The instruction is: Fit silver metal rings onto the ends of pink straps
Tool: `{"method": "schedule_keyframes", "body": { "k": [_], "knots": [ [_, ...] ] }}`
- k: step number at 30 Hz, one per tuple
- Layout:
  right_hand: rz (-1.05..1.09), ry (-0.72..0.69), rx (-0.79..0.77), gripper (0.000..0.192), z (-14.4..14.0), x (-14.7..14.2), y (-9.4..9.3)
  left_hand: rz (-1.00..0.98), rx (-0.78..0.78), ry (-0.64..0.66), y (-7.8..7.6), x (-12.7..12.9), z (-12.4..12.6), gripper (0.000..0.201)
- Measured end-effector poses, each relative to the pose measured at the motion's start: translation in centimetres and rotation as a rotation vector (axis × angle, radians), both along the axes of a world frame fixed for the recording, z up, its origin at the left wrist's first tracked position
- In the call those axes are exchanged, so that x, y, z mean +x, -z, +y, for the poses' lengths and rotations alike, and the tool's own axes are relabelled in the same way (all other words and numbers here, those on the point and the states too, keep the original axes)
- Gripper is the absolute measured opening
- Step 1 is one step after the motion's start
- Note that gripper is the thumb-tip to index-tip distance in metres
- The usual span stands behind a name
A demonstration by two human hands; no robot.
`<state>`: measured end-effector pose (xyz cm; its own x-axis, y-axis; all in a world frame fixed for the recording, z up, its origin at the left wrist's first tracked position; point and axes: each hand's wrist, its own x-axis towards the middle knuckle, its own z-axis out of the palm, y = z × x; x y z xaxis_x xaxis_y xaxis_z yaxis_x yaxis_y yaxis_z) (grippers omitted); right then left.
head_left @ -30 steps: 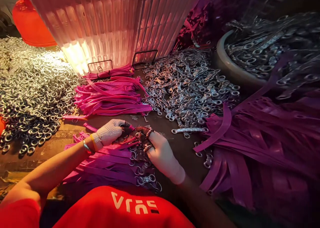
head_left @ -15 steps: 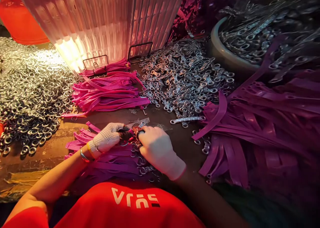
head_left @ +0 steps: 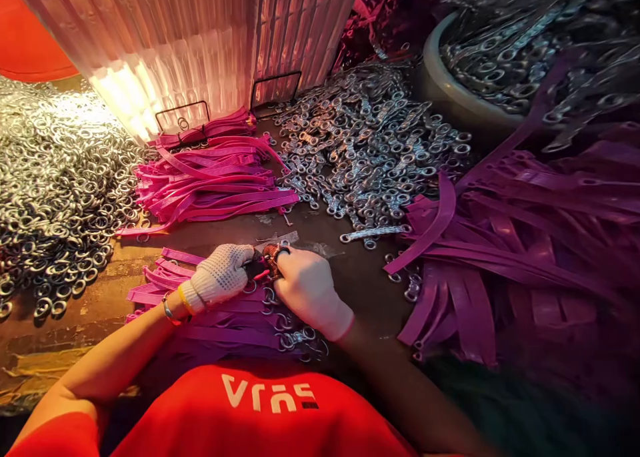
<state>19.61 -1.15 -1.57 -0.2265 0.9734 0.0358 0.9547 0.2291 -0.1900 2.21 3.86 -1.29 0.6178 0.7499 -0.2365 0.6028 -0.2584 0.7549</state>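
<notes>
Both gloved hands meet at counter centre. The left hand and right hand pinch one pink strap end and a metal ring between the fingertips, keeping the joint steady. Finished straps lie beneath. The ring pile is at 10 o'clock and the clip pile at 1 o'clock, both within reach.

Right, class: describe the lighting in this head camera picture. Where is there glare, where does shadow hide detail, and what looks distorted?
Head view: glare burns out the ribbed translucent sheet at upper left; the metal rings glint. The purple straps at right sink into shadow, and the bowl is dim. The left hand and right hand are sharp and moderately lit. Edges bow, wide-angle.
</notes>
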Motion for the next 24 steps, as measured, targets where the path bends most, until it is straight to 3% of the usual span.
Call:
{"method": "schedule_keyframes", "body": {
  "k": [4,9,12,14,18,24],
  "knots": [
    [-0.009,-0.029,0.035,0.021,0.1,-0.2,-0.3,-0.152,-0.227,-0.018,0.9,0.0,0.2,0.019],
    [-0.061,-0.147,-0.252,0.028,1.1,0.5,-2.2,-0.293,-0.517,-0.182,1.2,-0.5,-0.5,0.034],
    [-0.144,-0.113,-0.393,0.028,1.5,0.4,-2.5,-0.285,-0.511,-0.191,1.3,-0.4,-0.8,0.032],
    [-0.185,-0.085,-0.406,0.025,1.5,0.2,-2.1,-0.255,-0.457,-0.175,1.4,-0.4,-1.0,0.026],
    [-0.192,-0.242,-0.335,0.019,1.0,0.4,-1.2,-0.260,-0.379,-0.145,1.6,-0.3,-1.3,0.016],
    [-0.222,-0.384,-0.260,0.021,0.8,0.6,-0.8,-0.336,-0.478,-0.161,2.1,-0.4,-1.4,0.012]
  ]
}}
